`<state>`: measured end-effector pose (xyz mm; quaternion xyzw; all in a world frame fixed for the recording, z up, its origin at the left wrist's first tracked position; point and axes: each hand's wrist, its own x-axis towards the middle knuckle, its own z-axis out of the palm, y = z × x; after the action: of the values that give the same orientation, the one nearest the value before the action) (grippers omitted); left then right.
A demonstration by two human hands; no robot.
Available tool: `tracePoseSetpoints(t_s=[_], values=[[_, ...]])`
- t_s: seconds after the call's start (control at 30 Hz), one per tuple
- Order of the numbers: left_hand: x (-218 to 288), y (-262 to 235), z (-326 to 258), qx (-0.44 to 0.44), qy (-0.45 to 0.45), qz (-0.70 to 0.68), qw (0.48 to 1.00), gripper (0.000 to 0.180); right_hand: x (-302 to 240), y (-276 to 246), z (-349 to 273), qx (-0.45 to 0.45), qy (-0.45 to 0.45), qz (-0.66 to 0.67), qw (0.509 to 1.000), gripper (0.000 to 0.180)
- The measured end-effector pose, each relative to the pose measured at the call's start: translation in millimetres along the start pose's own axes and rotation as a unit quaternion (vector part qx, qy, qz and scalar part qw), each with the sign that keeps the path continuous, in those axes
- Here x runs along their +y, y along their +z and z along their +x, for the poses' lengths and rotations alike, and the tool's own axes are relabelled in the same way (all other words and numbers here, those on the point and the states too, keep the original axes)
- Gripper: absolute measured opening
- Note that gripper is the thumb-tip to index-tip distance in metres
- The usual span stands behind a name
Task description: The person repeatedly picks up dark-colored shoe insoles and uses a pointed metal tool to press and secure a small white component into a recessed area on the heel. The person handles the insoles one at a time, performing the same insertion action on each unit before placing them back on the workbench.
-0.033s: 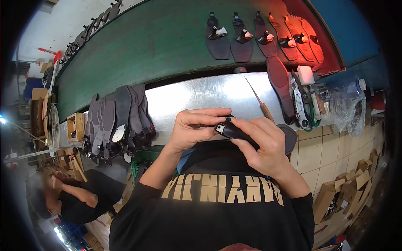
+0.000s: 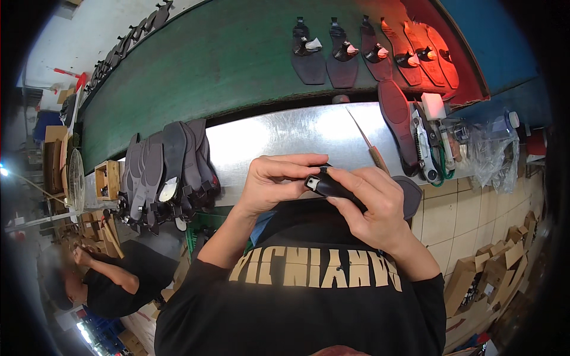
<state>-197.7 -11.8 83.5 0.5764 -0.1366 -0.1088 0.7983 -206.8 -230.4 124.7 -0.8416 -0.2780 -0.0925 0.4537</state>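
Observation:
In front of my chest, both hands hold one black sandal sole. Its narrow end, with a small pale squarish piece on it, points left, and the broad dark end shows beyond my right wrist. The fingers of my left hand are closed on the narrow end, thumb below and fingers above. My right hand wraps the middle of the sole, its fingertips meeting the left ones at a small black strap part. Just behind the right hand, an awl with a wooden handle lies on the metal worktop.
A pile of dark soles hangs over the worktop's left edge. Several soles with straps line the green belt, some under red light. A single sole and a utility knife lie right. Another person sits at left.
My hands and the sandal sole keep the same pose. At the left, the other person's hands have shifted slightly.

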Motion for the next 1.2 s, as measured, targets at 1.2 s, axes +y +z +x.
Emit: tracePoseSetpoints(t_s=[1.2], values=[[-8, 20, 4, 0.119, -0.179, -0.022, 0.976, 0.033, 24, 17, -4, -0.102, 0.062, 0.037, 0.992, 0.027]])
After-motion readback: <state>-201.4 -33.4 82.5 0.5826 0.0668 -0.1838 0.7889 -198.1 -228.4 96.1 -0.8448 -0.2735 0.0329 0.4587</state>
